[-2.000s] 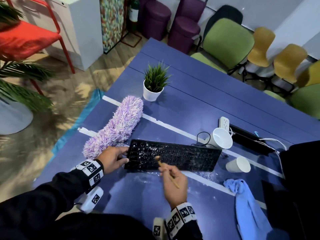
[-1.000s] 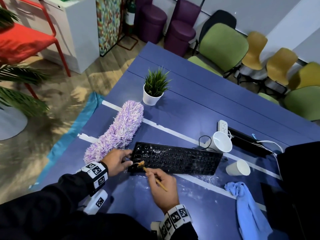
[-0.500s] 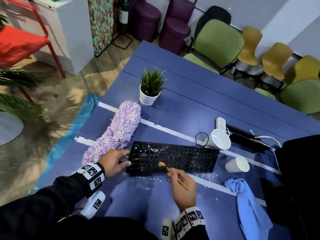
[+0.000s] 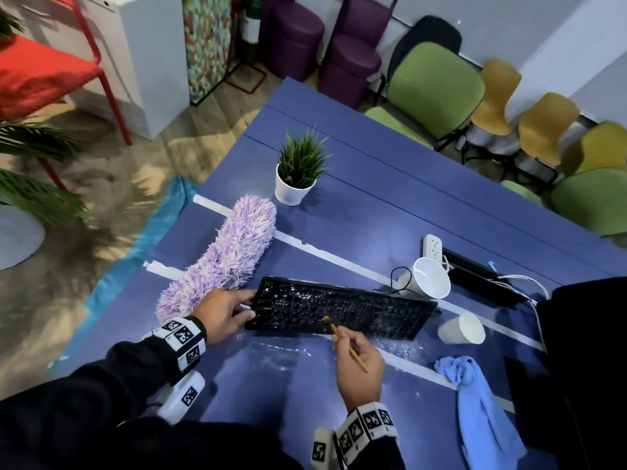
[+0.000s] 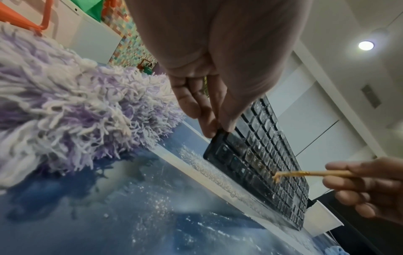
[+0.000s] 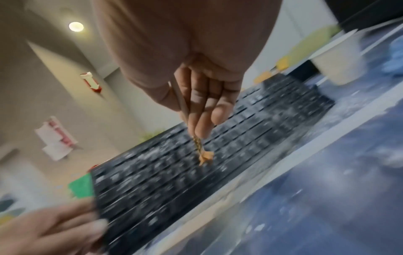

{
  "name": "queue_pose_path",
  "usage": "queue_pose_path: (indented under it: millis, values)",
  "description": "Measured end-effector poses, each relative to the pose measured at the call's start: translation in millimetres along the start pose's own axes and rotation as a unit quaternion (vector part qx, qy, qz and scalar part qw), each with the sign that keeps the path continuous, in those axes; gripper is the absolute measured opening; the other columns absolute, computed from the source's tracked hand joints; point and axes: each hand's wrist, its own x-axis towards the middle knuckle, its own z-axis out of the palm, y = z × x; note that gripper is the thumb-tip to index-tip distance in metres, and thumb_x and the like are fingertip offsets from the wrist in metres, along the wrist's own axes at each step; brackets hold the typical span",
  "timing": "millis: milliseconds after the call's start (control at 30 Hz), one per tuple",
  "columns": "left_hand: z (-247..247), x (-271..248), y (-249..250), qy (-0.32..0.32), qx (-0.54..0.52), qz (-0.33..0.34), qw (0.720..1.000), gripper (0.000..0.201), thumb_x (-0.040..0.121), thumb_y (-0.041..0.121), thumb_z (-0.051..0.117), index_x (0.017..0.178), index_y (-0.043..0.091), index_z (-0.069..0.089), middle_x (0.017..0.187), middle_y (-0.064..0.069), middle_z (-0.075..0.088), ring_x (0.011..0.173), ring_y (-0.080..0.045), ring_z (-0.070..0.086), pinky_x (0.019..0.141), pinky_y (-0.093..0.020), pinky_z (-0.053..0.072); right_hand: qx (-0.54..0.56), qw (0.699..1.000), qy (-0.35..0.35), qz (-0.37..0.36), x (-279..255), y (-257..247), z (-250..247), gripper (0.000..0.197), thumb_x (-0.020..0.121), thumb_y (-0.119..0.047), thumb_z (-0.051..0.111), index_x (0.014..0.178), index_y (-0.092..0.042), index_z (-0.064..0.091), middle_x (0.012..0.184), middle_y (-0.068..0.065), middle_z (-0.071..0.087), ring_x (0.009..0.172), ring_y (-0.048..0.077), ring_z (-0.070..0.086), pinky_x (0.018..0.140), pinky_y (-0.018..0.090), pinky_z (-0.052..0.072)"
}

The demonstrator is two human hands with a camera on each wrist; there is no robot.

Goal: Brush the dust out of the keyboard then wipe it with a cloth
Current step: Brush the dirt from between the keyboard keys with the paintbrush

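Leftmost, a purple duster (image 4: 224, 252) is laid on the blue table (image 4: 373, 205), just beside the keyboard's left end; a potted plant (image 4: 298, 171) is set beyond it. Next, the left hand (image 4: 220, 315) is seen at the left end of the keyboard (image 4: 339, 308): in the left wrist view its fingers (image 5: 209, 127) are pressed against the corner of the frame with the thumb above, so the keyboard is pinched and steadied there. The keyboard is laid flat near the front of the table, across a white tape line, and white dust is still scattered over its keys.

Toward the middle, a thin wooden brush (image 4: 342, 340) is pinched between the thumb and fingertips of the right hand (image 4: 361, 371), and its bristle tip is placed on the lower key rows, about halfway along. Dust is spread on the table along the front edge of the keyboard, so some is judged to have been swept out already.

Further right, two white cups (image 4: 429, 278) are lying on their sides near a power strip (image 4: 432, 245), and a blue cloth (image 4: 475, 401) is left crumpled on the table, well apart from both hands.

Brushing is judged to be under way and unfinished, since the keys are still speckled, most plainly along the far rows. The wipe with the cloth is not yet begun.
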Motion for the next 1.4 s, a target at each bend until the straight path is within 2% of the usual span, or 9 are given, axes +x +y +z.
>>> queue_pose_path:
  millis: [100,167,333,500,700,900,1067,1267,1400]
  values:
    - [0,0,-5,0.013,0.000,0.006,1.000,0.039,0.082,0.018,0.068,0.119,0.029,0.062,0.076,0.044,0.055,0.075,0.026,0.054,0.078,-0.005,0.044,0.012,0.993,-0.108,-0.040,-21,-4,33,0.021,0.091,-0.011,0.060,0.092,-0.027,0.075,0.067,-0.006,0.071,0.055,0.002,0.056,0.054,0.017,0.045]
    - [0,0,-9,-0.003,-0.004,-0.001,1.000,0.039,0.084,0.023,0.066,0.121,0.030,0.060,0.090,0.027,0.068,0.083,0.014,0.062,0.083,-0.015,0.051,-0.018,0.985,-0.161,-0.057,-32,-4,46,0.020,0.090,-0.021,0.059,0.099,-0.031,0.075,0.069,0.005,0.072,0.055,0.006,0.054,0.053,0.023,0.047]
    - [2,-6,-12,0.001,0.005,-0.006,1.000,0.041,0.084,0.030,0.064,0.125,0.031,0.058,0.103,0.013,0.072,0.089,0.001,0.065,0.087,-0.024,0.052,-0.005,0.993,-0.103,-0.051,-22,-4,36,0.021,0.089,-0.013,0.061,0.086,-0.029,0.074,0.075,-0.008,0.075,0.066,0.003,0.066,0.063,0.019,0.052]
    - [3,-6,-10,0.000,0.000,-0.018,1.000,0.044,0.085,0.028,0.065,0.128,0.029,0.056,0.102,0.008,0.073,0.085,0.002,0.064,0.085,-0.019,0.050,-0.065,0.973,-0.208,-0.078,-36,-8,54,0.018,0.087,-0.028,0.059,0.091,-0.036,0.074,0.063,0.004,0.070,0.050,0.006,0.051,0.050,0.024,0.044]
    - [0,-3,-8,0.002,-0.007,0.003,1.000,0.043,0.086,0.025,0.064,0.128,0.026,0.057,0.103,0.007,0.073,0.089,0.002,0.064,0.086,-0.016,0.048,-0.046,0.998,-0.036,-0.008,-22,-5,29,0.027,0.088,-0.009,0.058,0.078,-0.029,0.073,0.059,-0.004,0.069,0.045,0.003,0.050,0.046,0.017,0.041]
    - [-2,1,-10,0.001,-0.007,0.011,1.000,0.039,0.084,0.029,0.063,0.123,0.031,0.059,0.093,0.019,0.071,0.081,-0.001,0.068,0.073,-0.008,0.045,-0.069,0.979,-0.183,-0.066,-37,-13,54,0.017,0.089,-0.027,0.058,0.091,-0.033,0.074,0.056,-0.009,0.064,0.047,0.002,0.048,0.050,0.020,0.041]
    - [-4,2,-9,0.019,-0.011,0.026,0.999,0.040,0.081,0.032,0.062,0.121,0.031,0.060,0.088,0.020,0.070,0.078,-0.005,0.069,0.074,-0.017,0.050,-0.047,0.996,-0.065,-0.028,-14,-14,33,0.017,0.089,-0.013,0.061,0.082,-0.020,0.075,0.069,-0.006,0.074,0.066,0.002,0.067,0.060,0.013,0.049]
    - [-8,3,-9,-0.002,-0.015,0.031,0.999,0.041,0.083,0.031,0.062,0.124,0.032,0.058,0.084,0.027,0.065,0.074,-0.001,0.068,0.075,-0.022,0.054,-0.099,0.985,-0.116,-0.084,-24,-8,36,0.021,0.091,-0.020,0.059,0.085,-0.034,0.073,0.062,-0.002,0.069,0.048,0.004,0.053,0.052,0.023,0.045]
    - [-13,3,-6,0.000,0.006,0.039,0.999,0.038,0.085,0.029,0.063,0.122,0.031,0.059,0.079,0.031,0.060,0.066,0.003,0.063,0.070,-0.019,0.051,-0.060,0.998,0.016,-0.004,2,0,4,0.027,0.091,-0.009,0.058,0.078,-0.029,0.070,0.052,-0.024,0.063,0.046,-0.005,0.054,0.047,0.002,0.040]
